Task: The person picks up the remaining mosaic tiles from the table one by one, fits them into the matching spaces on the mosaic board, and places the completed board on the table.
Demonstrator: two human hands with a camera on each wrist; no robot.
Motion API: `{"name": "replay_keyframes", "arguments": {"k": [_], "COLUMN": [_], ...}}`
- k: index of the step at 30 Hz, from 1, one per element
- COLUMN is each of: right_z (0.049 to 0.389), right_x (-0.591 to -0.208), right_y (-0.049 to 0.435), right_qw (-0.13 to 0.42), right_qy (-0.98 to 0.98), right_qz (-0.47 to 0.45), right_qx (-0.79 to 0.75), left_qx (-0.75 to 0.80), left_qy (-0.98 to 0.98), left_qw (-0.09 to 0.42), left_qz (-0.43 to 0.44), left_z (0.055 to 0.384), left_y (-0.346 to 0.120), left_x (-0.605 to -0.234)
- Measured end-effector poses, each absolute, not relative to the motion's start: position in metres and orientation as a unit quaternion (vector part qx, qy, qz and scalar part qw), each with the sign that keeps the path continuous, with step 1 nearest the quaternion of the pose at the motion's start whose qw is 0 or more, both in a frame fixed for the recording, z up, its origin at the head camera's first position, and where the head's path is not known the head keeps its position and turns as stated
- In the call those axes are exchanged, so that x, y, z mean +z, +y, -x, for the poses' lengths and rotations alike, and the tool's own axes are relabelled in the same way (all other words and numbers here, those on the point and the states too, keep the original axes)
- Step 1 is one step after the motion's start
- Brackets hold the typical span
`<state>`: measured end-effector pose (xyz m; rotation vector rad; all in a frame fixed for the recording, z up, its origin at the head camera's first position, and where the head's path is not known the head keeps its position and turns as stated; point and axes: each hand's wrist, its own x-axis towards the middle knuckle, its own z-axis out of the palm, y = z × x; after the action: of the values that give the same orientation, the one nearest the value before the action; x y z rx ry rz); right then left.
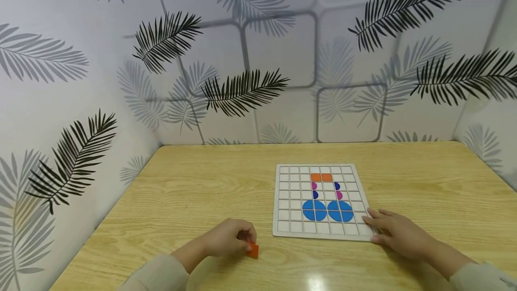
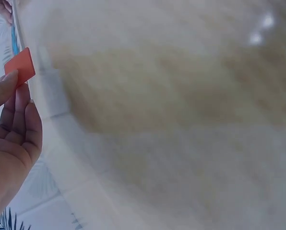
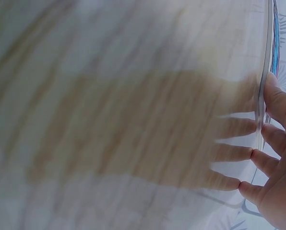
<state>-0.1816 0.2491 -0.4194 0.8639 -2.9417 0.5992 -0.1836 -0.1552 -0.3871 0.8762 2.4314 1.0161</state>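
Note:
My left hand [image 1: 231, 238] pinches a small orange square tile [image 1: 253, 250] between thumb and fingers, just left of the board's front edge. The left wrist view shows the tile [image 2: 21, 64] sticking out past the fingertips. A white grid board [image 1: 284, 227] lies flat on the table. On it are two orange squares [image 1: 316, 177] side by side, magenta half-circles [image 1: 339, 195], dark blue half-circles [image 1: 337, 186] and two blue circles [image 1: 314, 214] made of quarter pieces. At the board's right front corner rests my right hand [image 1: 404, 235], its fingertips touching the edge with fingers relaxed.
A wood-grain table [image 1: 218, 183] carries the board. Behind it and to the left rises a pale wall [image 1: 282, 116] with a dark and grey feather-leaf pattern. Light glares off the table [image 1: 315, 282] near its front.

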Motion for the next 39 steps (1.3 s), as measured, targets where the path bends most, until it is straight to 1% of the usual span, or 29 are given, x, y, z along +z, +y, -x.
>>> {"name": "replay_keyframes", "arguments": {"k": [7,12,22,29,39], "right_z": [0.183,0.184,0.185,0.184,0.184], "right_x": [-0.417,-0.414,-0.415,-0.415,-0.418], "right_y": [0.249,0.248,0.25,0.251,0.251], "right_qw": [-0.002,-0.007,-0.003,0.002,-0.006], "right_qy": [-0.944,-0.943,-0.944,-0.941,-0.94], "right_qz": [-0.271,-0.27,-0.27,-0.276,-0.275], "right_qx": [0.188,0.194,0.192,0.198,0.203], "left_qx": [0.357,0.355,0.361,0.391,0.413], "left_qy": [0.855,0.856,0.864,0.858,0.863], "left_qw": [0.166,0.145,0.132,0.135,0.128], "left_qz": [-0.339,-0.347,-0.325,-0.305,-0.262], "left_z": [0.198,0.21,0.232,0.247,0.275], "left_y": [-0.138,-0.122,-0.081,-0.053,-0.017], "left_x": [-0.375,-0.367,-0.367,-0.366,-0.364]}}
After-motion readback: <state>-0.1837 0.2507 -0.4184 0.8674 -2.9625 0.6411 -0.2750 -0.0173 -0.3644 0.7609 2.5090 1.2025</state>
